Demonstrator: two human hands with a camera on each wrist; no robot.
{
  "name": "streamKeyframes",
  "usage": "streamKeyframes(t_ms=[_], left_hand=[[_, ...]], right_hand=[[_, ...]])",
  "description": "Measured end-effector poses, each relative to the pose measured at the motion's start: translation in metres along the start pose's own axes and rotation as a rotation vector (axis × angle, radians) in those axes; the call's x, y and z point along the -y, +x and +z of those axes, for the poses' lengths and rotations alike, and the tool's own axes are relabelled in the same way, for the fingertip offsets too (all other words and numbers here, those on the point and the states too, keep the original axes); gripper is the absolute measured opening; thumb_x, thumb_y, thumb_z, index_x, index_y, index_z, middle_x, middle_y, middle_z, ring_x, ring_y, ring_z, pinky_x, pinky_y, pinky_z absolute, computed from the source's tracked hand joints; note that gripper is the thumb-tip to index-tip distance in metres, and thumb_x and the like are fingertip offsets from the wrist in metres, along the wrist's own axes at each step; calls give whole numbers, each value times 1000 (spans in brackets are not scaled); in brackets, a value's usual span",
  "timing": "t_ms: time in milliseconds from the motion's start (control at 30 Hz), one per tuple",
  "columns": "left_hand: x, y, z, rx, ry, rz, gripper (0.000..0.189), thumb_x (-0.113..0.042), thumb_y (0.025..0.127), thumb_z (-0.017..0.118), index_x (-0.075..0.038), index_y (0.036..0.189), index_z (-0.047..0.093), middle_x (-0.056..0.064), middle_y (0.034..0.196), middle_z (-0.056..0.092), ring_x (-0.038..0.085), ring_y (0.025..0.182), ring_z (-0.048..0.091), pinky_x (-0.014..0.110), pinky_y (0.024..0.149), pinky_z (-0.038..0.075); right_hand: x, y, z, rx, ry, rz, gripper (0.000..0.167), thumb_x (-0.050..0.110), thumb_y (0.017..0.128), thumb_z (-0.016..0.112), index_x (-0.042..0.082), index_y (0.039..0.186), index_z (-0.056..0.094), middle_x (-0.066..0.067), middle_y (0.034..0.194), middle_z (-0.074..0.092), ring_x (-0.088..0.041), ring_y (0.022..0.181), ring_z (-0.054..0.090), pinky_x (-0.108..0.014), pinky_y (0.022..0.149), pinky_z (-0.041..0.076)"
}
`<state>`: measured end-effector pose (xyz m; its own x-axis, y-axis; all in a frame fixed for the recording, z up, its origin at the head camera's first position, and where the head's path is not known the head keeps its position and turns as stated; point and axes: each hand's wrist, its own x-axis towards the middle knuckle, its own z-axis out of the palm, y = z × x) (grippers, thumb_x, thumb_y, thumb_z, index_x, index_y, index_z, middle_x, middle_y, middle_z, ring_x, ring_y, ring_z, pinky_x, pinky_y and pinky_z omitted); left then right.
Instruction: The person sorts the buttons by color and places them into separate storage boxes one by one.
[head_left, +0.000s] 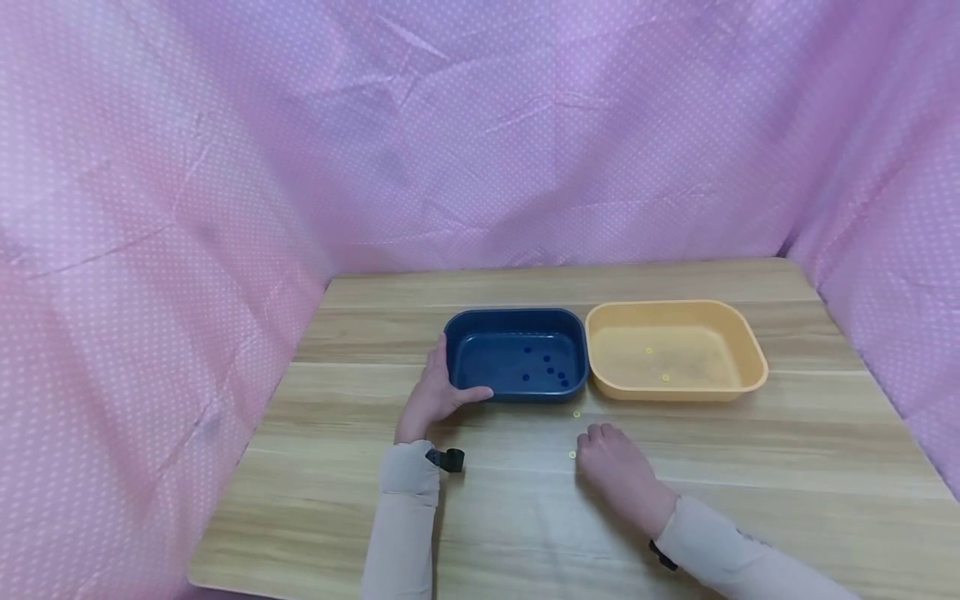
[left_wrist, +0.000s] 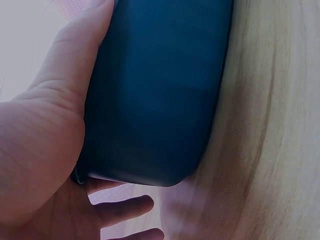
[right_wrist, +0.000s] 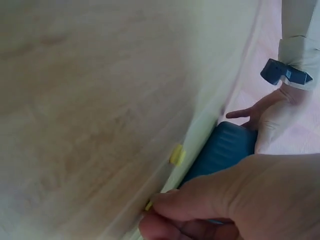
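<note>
A dark blue tray [head_left: 517,398] holds several small dark blue discs. My left hand [head_left: 432,393] holds its near left corner, thumb along the front rim and fingers by the left side; in the left wrist view the thumb [left_wrist: 67,60] lies against the tray wall [left_wrist: 155,95]. My right hand [head_left: 622,479] is low over the table before the trays. Its thumb and forefinger meet on a small yellow button [right_wrist: 148,205], mostly hidden by the fingertips. One yellow button [head_left: 572,455] lies just left of this hand, another yellow button [head_left: 577,414] nearer the trays.
A pale orange tray [head_left: 675,393] with two yellow buttons inside stands right beside the blue one. Both sit on a wood-grain table [head_left: 322,475]. Pink dotted cloth [head_left: 480,167] hangs behind the table and along its sides.
</note>
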<state>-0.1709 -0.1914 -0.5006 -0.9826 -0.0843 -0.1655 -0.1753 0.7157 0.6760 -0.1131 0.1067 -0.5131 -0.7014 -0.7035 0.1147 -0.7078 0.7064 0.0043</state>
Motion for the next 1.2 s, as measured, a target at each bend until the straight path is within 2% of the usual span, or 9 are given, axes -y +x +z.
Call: streamKeyframes(t_ms=[100, 367, 500, 667, 767, 867, 1000, 1100, 1200], left_hand=[[0, -1, -1, -1, -5, 1, 129, -51, 69, 85, -17, 156, -4, 14, 159, 14, 36, 138, 29, 57, 109, 29], [2, -1, 0, -7, 4, -10, 129, -53, 68, 84, -17, 157, -3, 13, 159, 14, 36, 138, 29, 57, 110, 29], [2, -1, 0, -12, 1, -10, 129, -53, 68, 84, -17, 157, -3, 13, 159, 15, 36, 137, 30, 58, 109, 30], [1, -1, 0, -7, 6, -11, 130, -54, 67, 84, -17, 157, -3, 14, 159, 16, 36, 137, 30, 57, 109, 30], [1, -1, 0, 0, 6, -9, 130, -54, 68, 84, -18, 157, -4, 14, 159, 15, 36, 137, 30, 57, 109, 30], [0, -1, 0, 8, 7, -8, 130, -54, 68, 84, -18, 156, -5, 14, 159, 15, 36, 137, 31, 57, 109, 30], [0, -1, 0, 1, 6, -13, 130, -53, 68, 84, -18, 156, -4, 13, 159, 15, 36, 137, 31, 58, 108, 31], [0, -1, -1, -6, 1, -9, 129, -51, 69, 84, -18, 156, -4, 14, 158, 16, 37, 136, 31, 58, 108, 31], [0, -1, -1, -2, 9, -16, 129, -52, 69, 84, -18, 156, -5, 14, 159, 15, 37, 137, 30, 58, 108, 31]], right_hand=[[-7, 2, -7, 53, 245, 112, 12, -11, 71, 68, -2, 77, 64, -7, 69, 56, -18, 62, 52, -34, 59, 51], [-59, 1, -49, -32, 1493, 585, 25, 6, 91, 66, -5, 113, 65, -9, 98, 72, -15, 87, 66, -29, 79, 56], [-80, -7, -62, -200, 2047, 627, 16, 0, 94, 60, 0, 109, 65, -9, 98, 71, -13, 87, 67, -26, 82, 55], [-98, -15, -72, -365, 2281, 565, 16, -4, 96, 54, 2, 103, 67, -9, 95, 71, -15, 86, 68, -25, 80, 55], [-106, -18, -74, -571, 2198, 585, 13, -3, 94, 59, -1, 104, 67, -9, 92, 72, -16, 84, 69, -26, 80, 56], [-109, -22, -71, -683, 1612, 677, 18, 10, 92, 68, 1, 107, 70, -2, 93, 72, -12, 85, 68, -20, 78, 53], [-99, -22, -58, -638, 653, 657, 23, 11, 87, 73, -2, 106, 71, -15, 101, 65, -31, 95, 59, -39, 82, 48], [-76, -19, -45, -531, 430, 433, 14, 0, 83, 71, -5, 96, 70, -20, 93, 60, -36, 86, 54, -49, 73, 47], [-42, -18, -31, -284, 357, 218, 2, 5, 83, 70, 6, 83, 71, -4, 78, 58, -20, 72, 53, -37, 63, 48]])
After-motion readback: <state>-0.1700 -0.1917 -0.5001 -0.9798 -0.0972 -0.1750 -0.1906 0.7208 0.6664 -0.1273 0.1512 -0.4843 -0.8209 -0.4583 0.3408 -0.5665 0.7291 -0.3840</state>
